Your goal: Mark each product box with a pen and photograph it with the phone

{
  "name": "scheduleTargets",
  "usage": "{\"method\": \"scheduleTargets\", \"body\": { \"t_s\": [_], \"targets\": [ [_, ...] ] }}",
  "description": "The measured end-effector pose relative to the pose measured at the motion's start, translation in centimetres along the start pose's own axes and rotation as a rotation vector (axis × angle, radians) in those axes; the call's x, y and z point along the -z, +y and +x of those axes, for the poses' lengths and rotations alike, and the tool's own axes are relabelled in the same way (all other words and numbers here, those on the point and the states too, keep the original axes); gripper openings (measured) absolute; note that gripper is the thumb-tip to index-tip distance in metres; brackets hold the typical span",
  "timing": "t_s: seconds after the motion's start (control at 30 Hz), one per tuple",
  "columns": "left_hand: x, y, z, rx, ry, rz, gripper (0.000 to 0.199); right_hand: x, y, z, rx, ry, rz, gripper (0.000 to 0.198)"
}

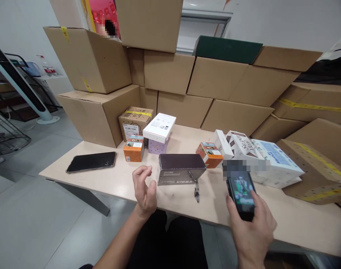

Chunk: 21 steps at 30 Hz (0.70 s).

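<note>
My right hand is closed around a smartphone with a lit, colourful screen, held over the right part of the table. Part of its upper end is blurred out. My left hand hovers by the table's front edge, fingers loosely curled, thumb apart, nothing visible in it. Just right of it lies a dark, shiny-wrapped box with pale print. Against that box's front right leans a small black and silver object, perhaps a pen. A second smartphone, its screen dark, lies flat on the left.
Orange boxes, a white flat box on a purple one, and a small carton stand behind. White packages line the right. Stacked cardboard boxes wall off the table's back.
</note>
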State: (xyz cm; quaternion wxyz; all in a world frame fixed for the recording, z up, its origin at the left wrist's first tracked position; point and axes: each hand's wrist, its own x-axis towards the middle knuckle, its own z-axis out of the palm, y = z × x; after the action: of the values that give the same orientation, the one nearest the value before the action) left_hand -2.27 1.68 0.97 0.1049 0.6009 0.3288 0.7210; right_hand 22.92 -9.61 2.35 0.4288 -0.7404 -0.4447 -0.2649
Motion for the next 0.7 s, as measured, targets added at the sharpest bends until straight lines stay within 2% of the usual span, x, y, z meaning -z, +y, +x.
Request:
{"method": "scheduleTargets", "body": {
  "t_s": [0.07,0.2,0.43,0.57,0.63,0.7],
  "targets": [
    [0.0,-0.4,0.2,0.044,-0.017,0.037,0.04,0.0,2.5,0.0,0.006,-0.051,-0.103,0.068],
    [-0.4,-0.6,0.1,0.042,-0.127,0.085,0.042,-0.7,6.1,-0.3,-0.007,-0.19,-0.273,0.076],
    [-0.7,-0.2,0.2,0.035,-0.24,0.115,0.043,-2.3,8.2,-1.0,-0.093,-0.321,-0.268,0.079],
    [-0.7,-0.2,0.2,0.058,-0.265,0.101,0.042,-2.0,7.1,-0.1,-0.062,-0.314,-0.288,0.082],
    [-0.7,-0.2,0.1,0.07,-0.274,0.105,0.042,-1.6,5.1,1.3,0.032,-0.32,-0.162,0.078],
    [-0.7,-0.2,0.1,0.065,-0.277,0.116,0.042,-1.5,2.3,3.2,0.158,-0.411,0.062,0.071]
  ]
}}
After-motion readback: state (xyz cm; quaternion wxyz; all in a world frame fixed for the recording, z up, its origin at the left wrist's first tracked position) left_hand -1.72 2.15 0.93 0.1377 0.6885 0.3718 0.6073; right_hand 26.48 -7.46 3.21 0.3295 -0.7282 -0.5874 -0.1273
